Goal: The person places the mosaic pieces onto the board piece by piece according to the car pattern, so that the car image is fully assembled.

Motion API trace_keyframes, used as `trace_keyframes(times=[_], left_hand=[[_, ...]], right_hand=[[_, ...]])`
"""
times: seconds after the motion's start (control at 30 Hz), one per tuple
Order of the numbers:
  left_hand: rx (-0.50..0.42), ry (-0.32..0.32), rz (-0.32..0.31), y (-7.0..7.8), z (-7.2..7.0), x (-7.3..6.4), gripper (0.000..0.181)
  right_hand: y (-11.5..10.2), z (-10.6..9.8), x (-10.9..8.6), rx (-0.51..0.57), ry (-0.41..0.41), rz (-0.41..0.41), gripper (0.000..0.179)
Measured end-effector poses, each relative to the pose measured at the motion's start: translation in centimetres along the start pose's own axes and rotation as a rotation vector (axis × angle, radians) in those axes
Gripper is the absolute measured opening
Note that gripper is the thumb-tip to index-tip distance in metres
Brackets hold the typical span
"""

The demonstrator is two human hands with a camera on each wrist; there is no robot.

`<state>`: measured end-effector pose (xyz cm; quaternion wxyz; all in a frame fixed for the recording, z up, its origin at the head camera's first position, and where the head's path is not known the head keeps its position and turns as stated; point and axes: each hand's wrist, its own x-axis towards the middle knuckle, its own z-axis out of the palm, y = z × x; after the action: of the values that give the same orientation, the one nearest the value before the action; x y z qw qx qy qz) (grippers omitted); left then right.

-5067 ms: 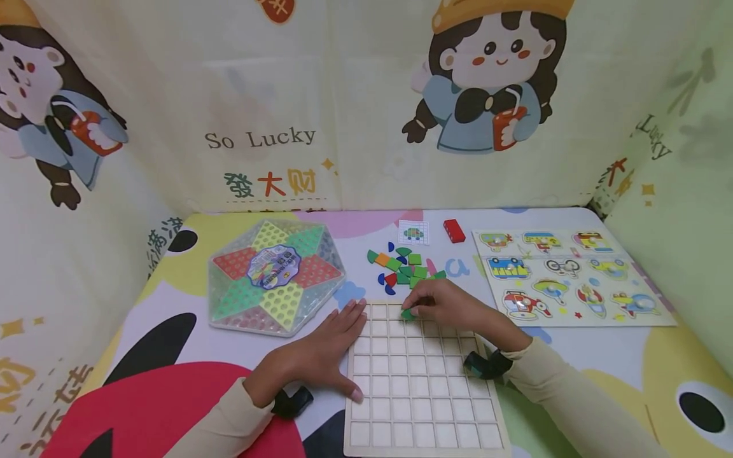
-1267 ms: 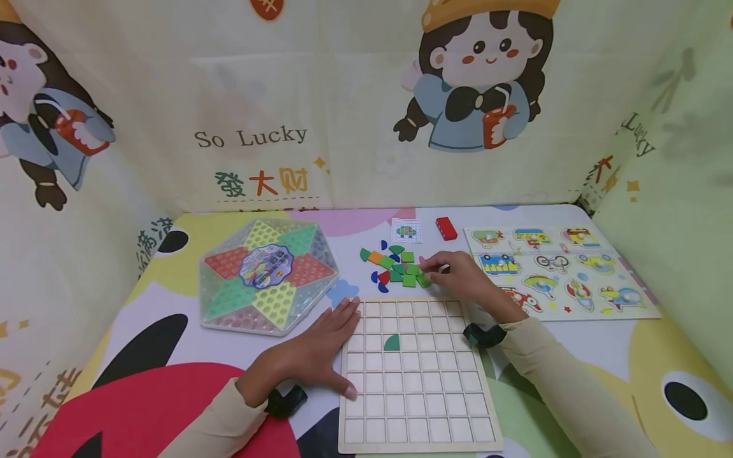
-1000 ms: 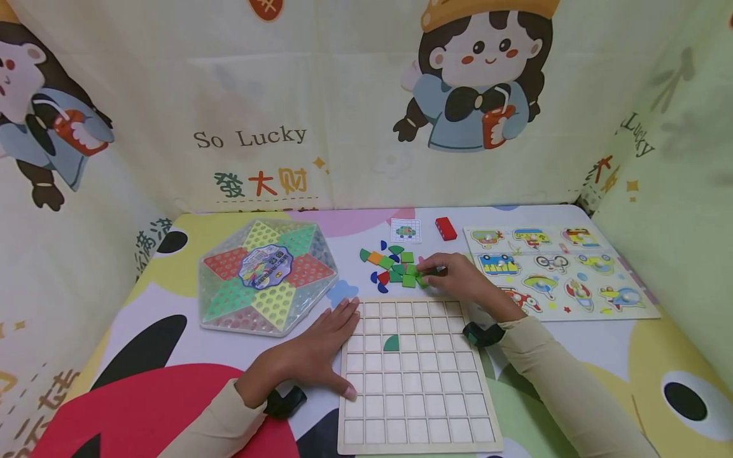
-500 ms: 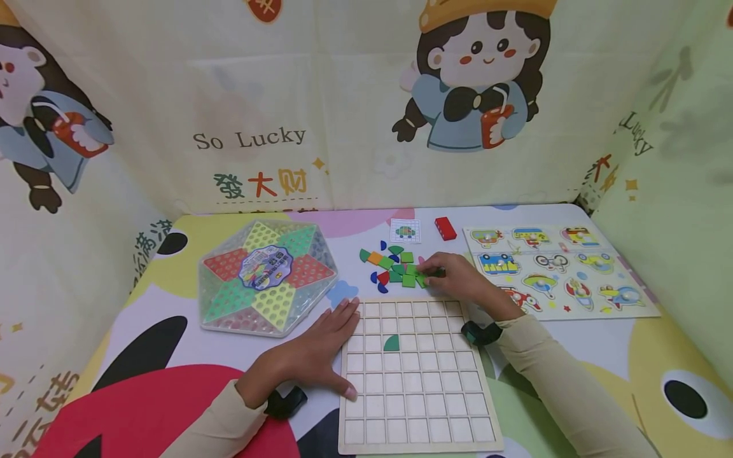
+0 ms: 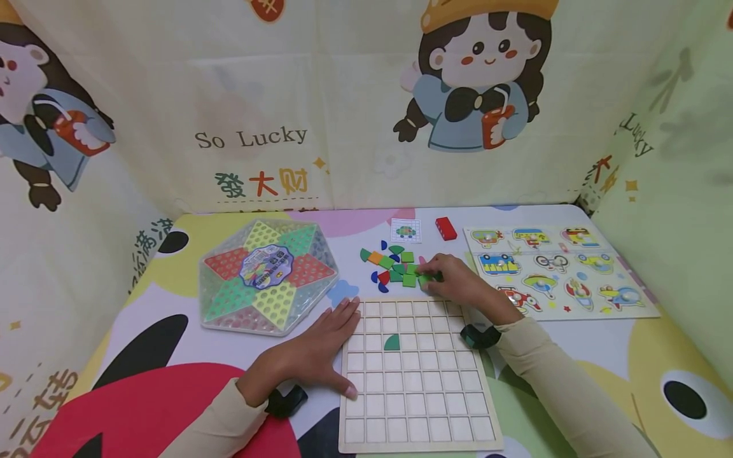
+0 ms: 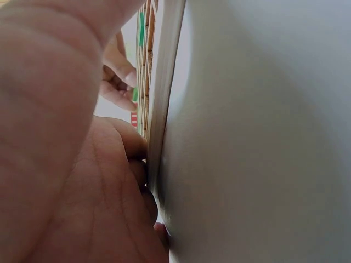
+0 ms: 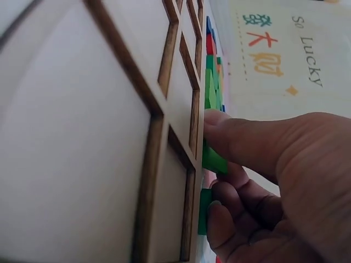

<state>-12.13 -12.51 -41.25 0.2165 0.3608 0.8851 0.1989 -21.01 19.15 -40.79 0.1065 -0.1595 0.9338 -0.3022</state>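
Board (image 5: 420, 448) now carries one green quarter-circle (image 5: 392, 343), a start made; my right hand (image 5: 458, 282), back at the pile (image 5: 396, 277), pinches a green piece (image 7: 215, 160), left hand (image 5: 315, 353) against the board.

The grid board (image 5: 420, 385) is pale, matt wood, its ribs darkened brown along the sides. The green tile (image 7: 214, 159) looks smooth with a faint sheen, and the other small tiles (image 5: 409, 280) are flat-coloured and smooth. The hexagonal box (image 5: 277, 308) is clear, shiny plastic. The card (image 5: 406, 231) looks like printed paper. The sleeves (image 5: 567, 388) are matt cloth; the backdrop (image 5: 349, 102) is lightly creased, cloth-like sheeting.
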Motion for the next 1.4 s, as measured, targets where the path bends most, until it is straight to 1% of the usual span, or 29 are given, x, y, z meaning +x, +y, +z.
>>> trace_keyframes(times=[0.13, 0.27, 0.47, 0.7, 0.97, 1.1, 1.17, 1.4], left_hand=[[0.002, -0.001, -0.005, 0.0, 0.0, 0.0, 0.125], [-0.004, -0.002, -0.011, 0.0, 0.1, 0.0, 0.124], [-0.007, -0.001, -0.009, 0.1, 0.1, 0.1, 0.124], [-0.009, -0.001, -0.007, 0.1, 0.1, 0.1, 0.124], [-0.007, 0.005, -0.005, 0.0, 0.2, 0.1, 0.125], [-0.006, 0.004, -0.005, 0.0, 0.2, 0.1, 0.125], [-0.003, 0.005, -0.003, 0.0, 0.2, 0.1, 0.125], [-0.004, 0.008, 0.005, 0.0, 0.1, 0.1, 0.125]], right_hand=[[-0.1, 0.1, -0.1, 0.014, 0.016, 0.014, 0.025], [0.0, 0.1, -0.1, 0.025, 0.038, 0.002, 0.019], [0.2, 0.0, -0.4, 0.057, 0.074, -0.032, 0.018], [0.4, -0.2, -0.5, 0.071, 0.082, -0.061, 0.018], [-0.1, -0.1, -0.9, 0.125, 0.089, -0.038, 0.017], [-0.5, 0.0, -1.3, 0.137, 0.085, -0.045, 0.016], [-0.7, 0.0, -1.4, 0.136, 0.077, -0.063, 0.015], [-1.2, -0.1, -2.1, 0.112, 0.023, -0.118, 0.02]])
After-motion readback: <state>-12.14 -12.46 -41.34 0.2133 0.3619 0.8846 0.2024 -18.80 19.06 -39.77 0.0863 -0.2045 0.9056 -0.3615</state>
